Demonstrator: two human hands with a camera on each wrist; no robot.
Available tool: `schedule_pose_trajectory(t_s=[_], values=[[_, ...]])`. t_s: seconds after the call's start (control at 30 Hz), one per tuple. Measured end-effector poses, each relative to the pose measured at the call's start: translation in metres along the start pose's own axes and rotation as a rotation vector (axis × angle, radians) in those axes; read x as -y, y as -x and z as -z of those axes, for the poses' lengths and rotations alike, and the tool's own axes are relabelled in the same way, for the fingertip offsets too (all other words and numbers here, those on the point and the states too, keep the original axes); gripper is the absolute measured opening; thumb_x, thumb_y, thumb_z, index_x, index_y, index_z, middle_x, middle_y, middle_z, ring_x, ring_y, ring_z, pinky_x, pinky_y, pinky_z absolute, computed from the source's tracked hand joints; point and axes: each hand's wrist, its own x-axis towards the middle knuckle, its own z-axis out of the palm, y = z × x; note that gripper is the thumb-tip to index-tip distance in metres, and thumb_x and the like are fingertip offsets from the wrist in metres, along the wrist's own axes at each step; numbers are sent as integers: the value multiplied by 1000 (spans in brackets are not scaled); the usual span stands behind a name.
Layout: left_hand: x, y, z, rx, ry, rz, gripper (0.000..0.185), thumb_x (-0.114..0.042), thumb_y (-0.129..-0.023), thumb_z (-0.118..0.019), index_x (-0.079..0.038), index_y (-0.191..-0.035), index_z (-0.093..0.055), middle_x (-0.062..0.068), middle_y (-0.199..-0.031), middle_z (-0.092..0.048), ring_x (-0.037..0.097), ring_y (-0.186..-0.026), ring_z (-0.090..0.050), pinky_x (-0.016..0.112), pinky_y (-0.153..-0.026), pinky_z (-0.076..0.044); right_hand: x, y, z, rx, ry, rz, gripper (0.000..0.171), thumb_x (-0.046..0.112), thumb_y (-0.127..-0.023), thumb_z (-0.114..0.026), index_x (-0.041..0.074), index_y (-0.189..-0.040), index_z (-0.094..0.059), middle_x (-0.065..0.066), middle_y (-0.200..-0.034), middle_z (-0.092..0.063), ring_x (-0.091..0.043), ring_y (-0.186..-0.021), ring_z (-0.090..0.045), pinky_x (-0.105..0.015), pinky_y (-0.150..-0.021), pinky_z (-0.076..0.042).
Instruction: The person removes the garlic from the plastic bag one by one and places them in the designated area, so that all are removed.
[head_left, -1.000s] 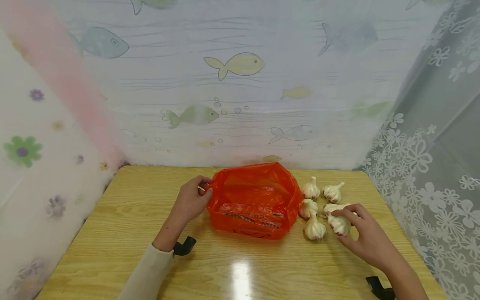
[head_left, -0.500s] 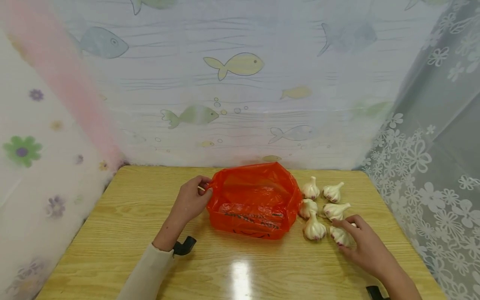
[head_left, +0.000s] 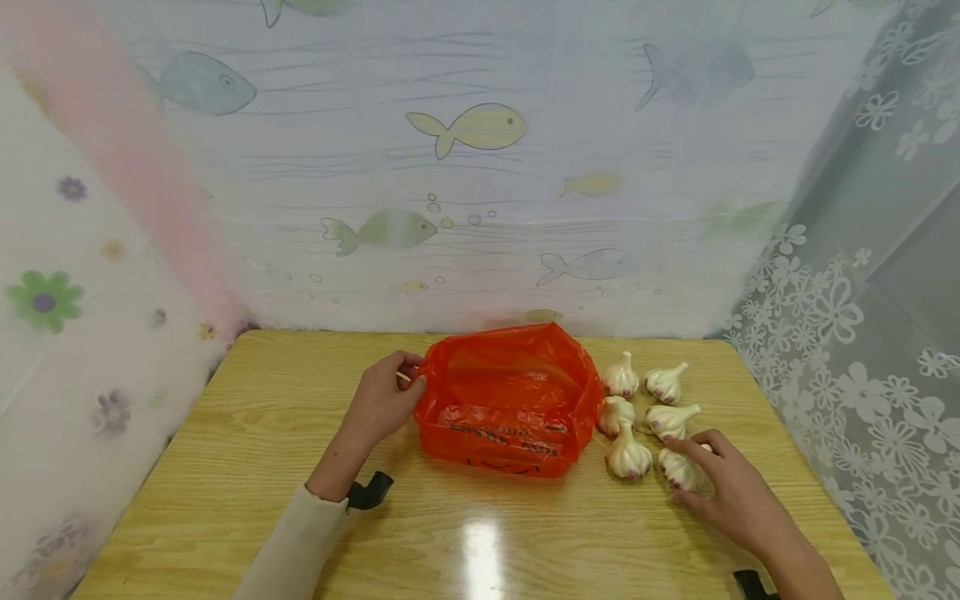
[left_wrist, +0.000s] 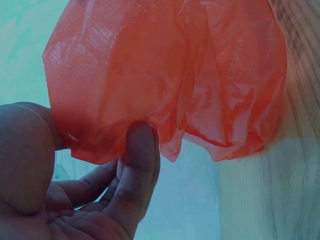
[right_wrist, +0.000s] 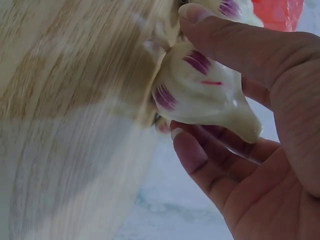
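On the left side of the red plastic bag [head_left: 502, 450], my left hand [head_left: 381, 402] pinches the bag's edge between thumb and fingers. The bag's mouth gapes toward me, and dark print shows on its front. In the left wrist view the thin film [left_wrist: 125, 75] hangs in folds over the fingertips. My right hand [head_left: 731, 496] has its thumb and fingers around a white garlic bulb [head_left: 677, 472], low at the tabletop. Purple streaks mark that bulb [right_wrist: 200, 90] in the right wrist view; its stem points toward the palm. Several other garlic bulbs [head_left: 630, 454] lie just beside it.
The garlic bulbs stand in two loose columns right of the bag, the left column close against it. A wooden table [head_left: 247, 483] carries everything. Behind it hangs a fish-patterned curtain [head_left: 480, 250]; a floral lace sheet [head_left: 892, 400] borders the right side.
My right hand has lowered its garlic bulb toward me, uncovering the bulb behind it, and has stayed there for the last half second. The left hand and the bag have not moved.
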Motion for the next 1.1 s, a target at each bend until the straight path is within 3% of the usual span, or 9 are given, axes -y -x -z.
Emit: schedule_pose_trajectory(t_s=[0.3,0.6,0.87,1.1], values=[[1,1,-1,3,3,8,32,-14,-100,-66,-4,-130,-66,11,-113,-69,25,-89,-64,31,-70,-61,-2,2,1,-78,-30,39,75,15,-67,-101,16,-135,-69,-5,-114,-60,-22,-91,-64,-40,-69,-55],[0,2,0,10,0,14,32,-15,-100,-67,-4,-130,-66,12,-113,-69,25,-90,-64,32,-72,-62,0,-1,9,-98,-9,49,66,19,-75,-97,10,-134,-69,-9,-116,-60,-23,-91,-62,-39,-66,-53],[1,3,2,31,-12,27,38,-27,-100,-75,-7,-131,-65,9,-113,-67,24,-93,-64,32,-74,-61,-3,-6,17,-156,-12,44,52,15,-84,-90,6,-131,-70,-11,-117,-61,-30,-93,-65,-43,-66,-53],[1,6,8,19,-5,21,41,-38,-102,-71,-8,-130,-66,7,-109,-67,23,-94,-65,32,-74,-58,-8,-15,23,-229,14,77,45,4,-85,-85,2,-127,-69,-14,-120,-61,-34,-92,-66,-46,-65,-55]])
